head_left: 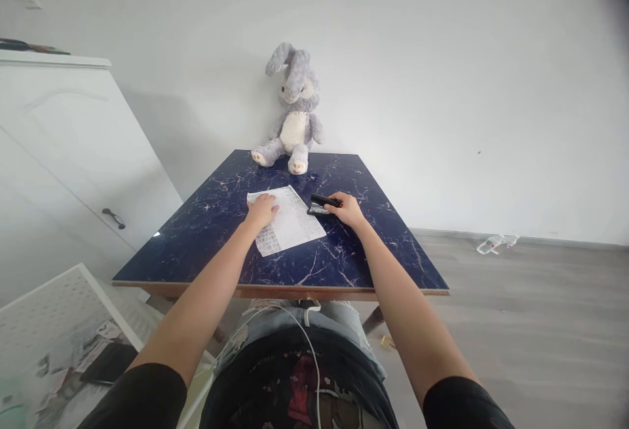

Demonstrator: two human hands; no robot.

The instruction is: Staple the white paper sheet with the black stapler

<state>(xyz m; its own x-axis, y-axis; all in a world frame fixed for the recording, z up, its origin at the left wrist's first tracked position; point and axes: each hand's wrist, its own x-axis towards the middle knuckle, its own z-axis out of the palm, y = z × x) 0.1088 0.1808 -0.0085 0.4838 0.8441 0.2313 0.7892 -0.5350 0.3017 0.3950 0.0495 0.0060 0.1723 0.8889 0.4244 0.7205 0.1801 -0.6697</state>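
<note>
A sheet of paper (pixel 293 221) with printed patches along its edges lies at an angle on the blue marbled table (pixel 196 252). My left hand (pixel 263 211) rests on its upper left part with the fingers spread. At the sheet's right edge, my right hand (pixel 346 209) grips a black stapler (pixel 319 205). The stapler's front end points left towards the paper's edge; whether the paper is between its jaws I cannot tell. My right fingers cover its back end.
A grey plush rabbit (pixel 295 121) sits at the table's far edge against the wall. To the left stand a white cabinet (pixel 73 154) and an open white drawer or bin (pixel 88 278) with clutter. Clear plastic items (pixel 494 243) lie on the floor at right. A white cord crosses my lap.
</note>
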